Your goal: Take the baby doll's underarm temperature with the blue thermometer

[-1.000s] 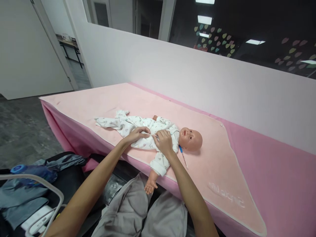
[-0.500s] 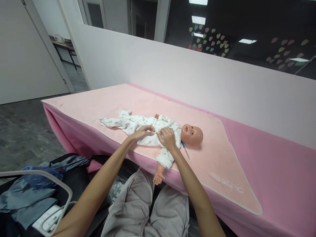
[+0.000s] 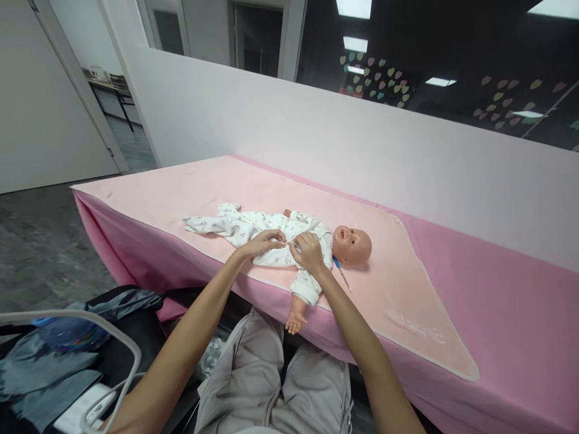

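Observation:
A baby doll (image 3: 355, 246) lies on its back, head to the right, in a white patterned sleepsuit (image 3: 275, 258). Over the doll's middle my left hand (image 3: 266, 242) pinches a thin white tie string of the sleepsuit. Just to its right, my right hand (image 3: 310, 250) is closed with fingertips on the same white tie; its exact grip is partly hidden. The two hands are close together, a small gap between them. One doll arm hangs toward the table's front edge. By the doll's neck lies a thin thermometer-like stick (image 3: 342, 274) with a blue end.
A pale pink mat (image 3: 398, 301) covers much of the table with its pink cloth (image 3: 511, 289). A white half wall (image 3: 253, 114) runs behind. At lower left are a chair with grey clothing (image 3: 58, 374), a clear bottle (image 3: 72, 331) and a pale curved tube (image 3: 122, 337).
My hands stay at the doll's middle, the fingers shifting slightly on the tie. The doll's near arm has swung a little to the right. The view has shifted slightly.

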Demonstrator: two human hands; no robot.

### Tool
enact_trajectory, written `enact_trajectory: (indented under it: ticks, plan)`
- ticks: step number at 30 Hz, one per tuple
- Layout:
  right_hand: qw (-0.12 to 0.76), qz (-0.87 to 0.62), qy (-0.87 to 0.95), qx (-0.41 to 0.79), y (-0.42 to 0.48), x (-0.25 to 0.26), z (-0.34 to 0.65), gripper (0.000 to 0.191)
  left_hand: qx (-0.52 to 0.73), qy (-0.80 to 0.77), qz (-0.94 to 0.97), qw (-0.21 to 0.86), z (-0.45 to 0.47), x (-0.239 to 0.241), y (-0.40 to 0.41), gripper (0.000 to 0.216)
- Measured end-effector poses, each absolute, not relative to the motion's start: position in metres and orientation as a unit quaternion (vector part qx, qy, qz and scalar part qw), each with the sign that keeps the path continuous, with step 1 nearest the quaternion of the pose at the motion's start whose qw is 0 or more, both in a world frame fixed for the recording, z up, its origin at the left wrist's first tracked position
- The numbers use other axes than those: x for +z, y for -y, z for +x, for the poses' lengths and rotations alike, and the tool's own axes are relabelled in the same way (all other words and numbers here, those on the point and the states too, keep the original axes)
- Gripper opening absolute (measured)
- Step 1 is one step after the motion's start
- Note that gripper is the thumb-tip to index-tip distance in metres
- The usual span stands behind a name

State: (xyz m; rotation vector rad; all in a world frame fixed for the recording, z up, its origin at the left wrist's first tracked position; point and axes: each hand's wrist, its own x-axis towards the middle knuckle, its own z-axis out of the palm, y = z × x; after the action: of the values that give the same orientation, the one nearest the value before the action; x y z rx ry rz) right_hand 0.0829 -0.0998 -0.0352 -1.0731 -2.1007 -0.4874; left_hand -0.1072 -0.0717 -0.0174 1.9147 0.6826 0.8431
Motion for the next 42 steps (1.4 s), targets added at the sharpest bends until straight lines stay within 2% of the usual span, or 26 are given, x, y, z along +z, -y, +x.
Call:
enact_trajectory:
  ticks: [7,16,25,32,42]
  plan:
    - [0.357,-0.422,0.810,-0.195,0.099,-0.036,0.082,0.020,0.343,-0.292,0.787,0.421,-0.110,-0.018,0.075,0.026]
    - [0.340,-0.431,0.808,-0.213,0.098,-0.039,0.081,0.023,0.276,-0.261,0.827,0.415,-0.109,-0.003,0.078,0.024]
    - [0.368,-0.446,0.795,-0.184,0.100,-0.031,0.080,0.019,0.327,-0.301,0.794,0.414,-0.113,-0.013,0.081,0.031]
    - [0.336,-0.386,0.845,-0.157,0.105,-0.024,0.080,0.017,0.367,-0.319,0.769,0.416,-0.107,-0.018,0.081,0.024]
    - [0.354,-0.387,0.843,-0.123,0.100,-0.032,0.078,0.019,0.336,-0.298,0.787,0.423,-0.111,-0.014,0.083,0.022]
